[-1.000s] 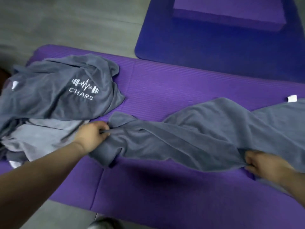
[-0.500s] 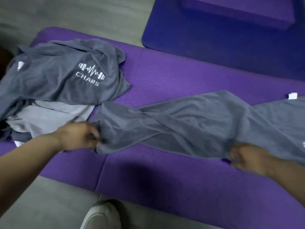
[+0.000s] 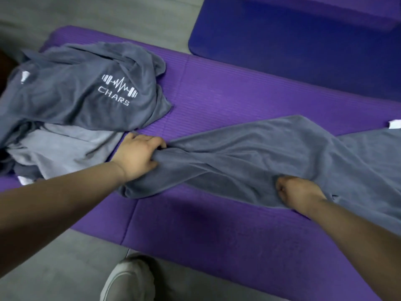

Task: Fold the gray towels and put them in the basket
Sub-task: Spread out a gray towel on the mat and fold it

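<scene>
A long gray towel (image 3: 256,153) lies stretched and twisted across the purple mat (image 3: 227,92), running off the right edge. My left hand (image 3: 138,157) grips its bunched left end. My right hand (image 3: 297,194) clutches the towel's near edge further right, fingers curled into the cloth. A second gray towel with a white CHARS logo (image 3: 82,92) lies crumpled at the left, over a lighter gray towel (image 3: 71,146). No basket is in view.
A dark blue mat (image 3: 293,44) with a purple block (image 3: 347,11) on it lies at the back right. Gray floor surrounds the mats. My white shoe (image 3: 128,279) stands just off the mat's near edge. A white tag (image 3: 393,123) shows at the far right.
Both hands have shifted along the towel: the left one moved right and bunched the end, the right one moved left along the near edge. The towel is more gathered between them.
</scene>
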